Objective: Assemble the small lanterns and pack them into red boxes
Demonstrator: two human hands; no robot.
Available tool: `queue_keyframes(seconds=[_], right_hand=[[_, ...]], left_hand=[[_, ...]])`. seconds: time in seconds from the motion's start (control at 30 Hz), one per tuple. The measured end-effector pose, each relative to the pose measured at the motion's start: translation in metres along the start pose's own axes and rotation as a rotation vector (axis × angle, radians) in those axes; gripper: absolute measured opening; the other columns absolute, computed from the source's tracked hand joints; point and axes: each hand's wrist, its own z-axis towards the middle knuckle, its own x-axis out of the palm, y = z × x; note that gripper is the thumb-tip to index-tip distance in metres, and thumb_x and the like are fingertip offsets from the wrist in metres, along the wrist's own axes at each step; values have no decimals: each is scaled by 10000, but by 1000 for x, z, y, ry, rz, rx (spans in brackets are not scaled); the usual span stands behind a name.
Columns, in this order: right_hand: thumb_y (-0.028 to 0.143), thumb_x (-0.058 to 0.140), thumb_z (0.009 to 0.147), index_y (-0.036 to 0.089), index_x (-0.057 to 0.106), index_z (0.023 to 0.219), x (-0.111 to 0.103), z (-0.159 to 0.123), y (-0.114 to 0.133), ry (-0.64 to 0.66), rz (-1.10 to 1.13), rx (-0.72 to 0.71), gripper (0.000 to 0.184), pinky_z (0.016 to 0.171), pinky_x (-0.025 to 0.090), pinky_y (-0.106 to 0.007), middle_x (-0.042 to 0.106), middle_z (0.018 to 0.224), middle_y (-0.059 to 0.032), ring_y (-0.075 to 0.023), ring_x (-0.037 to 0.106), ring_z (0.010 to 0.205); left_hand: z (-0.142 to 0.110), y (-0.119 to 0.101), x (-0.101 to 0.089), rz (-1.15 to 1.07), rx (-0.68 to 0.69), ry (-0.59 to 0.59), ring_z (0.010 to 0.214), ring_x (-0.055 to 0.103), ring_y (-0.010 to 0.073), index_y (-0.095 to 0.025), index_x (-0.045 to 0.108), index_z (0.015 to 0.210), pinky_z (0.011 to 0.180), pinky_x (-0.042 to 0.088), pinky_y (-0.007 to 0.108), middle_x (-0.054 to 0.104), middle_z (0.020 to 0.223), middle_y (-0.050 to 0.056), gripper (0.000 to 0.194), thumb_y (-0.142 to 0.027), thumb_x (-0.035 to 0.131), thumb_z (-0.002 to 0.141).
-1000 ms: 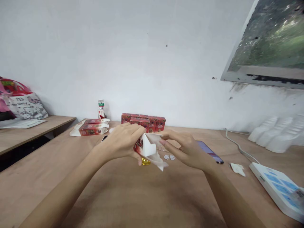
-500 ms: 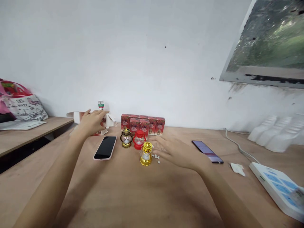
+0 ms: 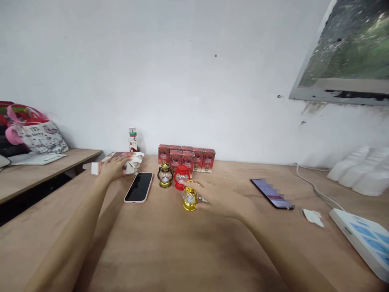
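My left hand (image 3: 114,167) lies over an opened, crumpled red-and-white cardboard box (image 3: 133,163) at the back left, fingers stretched out on it. My right hand (image 3: 217,198) is at a small gold lantern (image 3: 189,201), fingers across its top and thumb against its base; the far fingertips are hard to make out. The lantern stands upright on the table. Just behind it are a red lantern (image 3: 181,177) and a dark bronze-and-gold lantern (image 3: 165,176). Several small white discs (image 3: 202,199) lie beside the gold lantern, partly hidden by my right hand.
Several red boxes (image 3: 188,161) stand against the wall behind the lanterns. A pink-cased phone (image 3: 139,187) lies left, another phone (image 3: 270,193) right. A clear bottle (image 3: 133,140) stands behind the opened box. A power strip (image 3: 361,239) and crumpled tissue (image 3: 313,217) are at right.
My right hand has moved left onto the gold lantern. My left hand has come down onto the opened box, which now lies lower, uncovering the bottle. The view has shifted slightly.
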Motion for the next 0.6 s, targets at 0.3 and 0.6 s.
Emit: queue_keyframes(seconds=[0.3,0.6], right_hand=[[267,477,871,204,481,1195,15,12,10,-65,-279,39,331,688,460,-331,486,1174,-131,-242,617,857],[101,588,793,206,534,916,6,15,-7,-96,28,-174,171,691,443,-244,474,1026,-32,-122,545,795]], left_hand=[[-3,3,-2,-44,-108,144,1382,-23,436,-182,-44,1464,1056,134,636,-23,1533,173,1110,-397,684,655],[-18,-45,-84,-313,225,9,1361,272,309,-171,333,1394,1097,252,424,325,1474,100,762,-579,441,760]])
